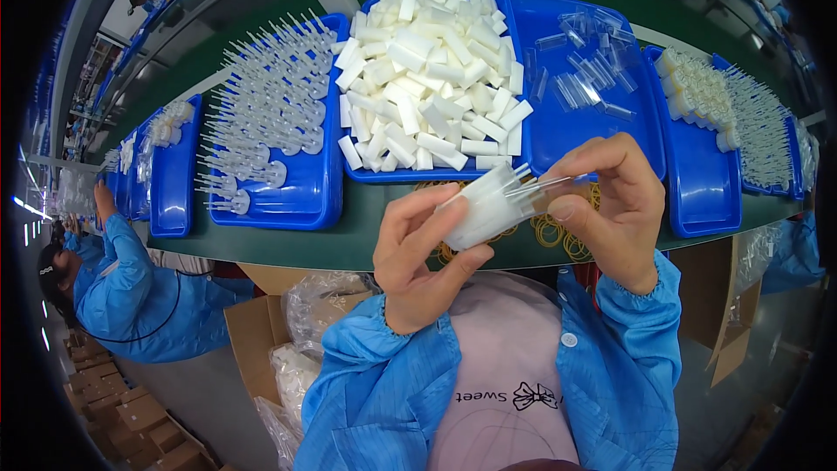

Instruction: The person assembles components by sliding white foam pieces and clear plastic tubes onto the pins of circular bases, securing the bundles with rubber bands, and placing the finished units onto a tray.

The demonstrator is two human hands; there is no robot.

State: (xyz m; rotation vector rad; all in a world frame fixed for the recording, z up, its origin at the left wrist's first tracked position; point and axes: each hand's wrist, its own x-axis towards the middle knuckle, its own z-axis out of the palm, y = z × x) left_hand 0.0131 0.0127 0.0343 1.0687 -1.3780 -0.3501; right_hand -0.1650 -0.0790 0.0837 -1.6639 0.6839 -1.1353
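- The left hand and the right hand are raised above the near edge of a dark green work surface, both gripping one small bundle of white plastic pieces.
- The bundle's long axis runs from lower left to upper right; its thin clear tips point up and right, toward the right hand.
- The left fingers are curled around the lower, thicker end of the bundle; the right thumb and fingertips pinch the upper end near the tips.
- A loose heap of yellow rubber bands lies on the surface just under the hands.
- Behind the hands, blue trays sit side by side, edges almost touching: one piled with white blocks, one to its left filled with clear stick parts, one to its right holding clear tubes.
- Open room is only the narrow green strip between the trays and the table edge.
- At left, another person in a blue coat leans over the same line; cardboard boxes stand below.
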